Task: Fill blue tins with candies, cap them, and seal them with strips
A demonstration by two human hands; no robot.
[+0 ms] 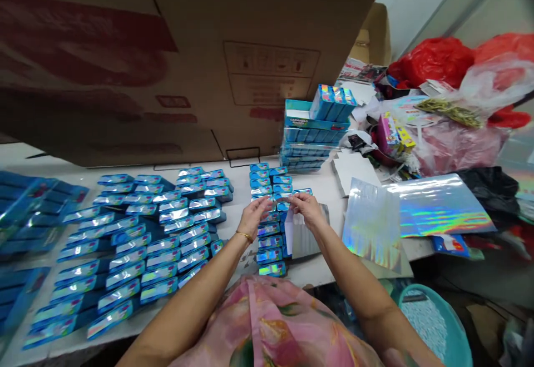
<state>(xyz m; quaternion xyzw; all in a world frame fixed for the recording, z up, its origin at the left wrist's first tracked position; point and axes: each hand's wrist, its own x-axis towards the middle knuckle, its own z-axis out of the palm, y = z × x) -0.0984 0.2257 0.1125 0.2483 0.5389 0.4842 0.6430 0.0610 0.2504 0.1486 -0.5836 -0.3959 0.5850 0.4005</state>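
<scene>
Over the middle row of small blue boxes (269,242), my left hand (253,217) has its fingers pinched together, with a gold bangle at the wrist. My right hand (307,208) faces it a short way to the right, thumb and fingers also pinched. Something thin and small seems to lie between the two sets of fingertips, too fine to make out. Below my right hand lies a stack of silvery sheets (306,236), its white edge upright beside the boxes.
Many blue boxes (162,244) stand in rows to the left. A large carton (187,78) walls off the back. Filled display trays (308,150) are stacked behind. To the right are holographic sheets (442,206), red plastic bags (434,61) and a teal basin (456,328) below.
</scene>
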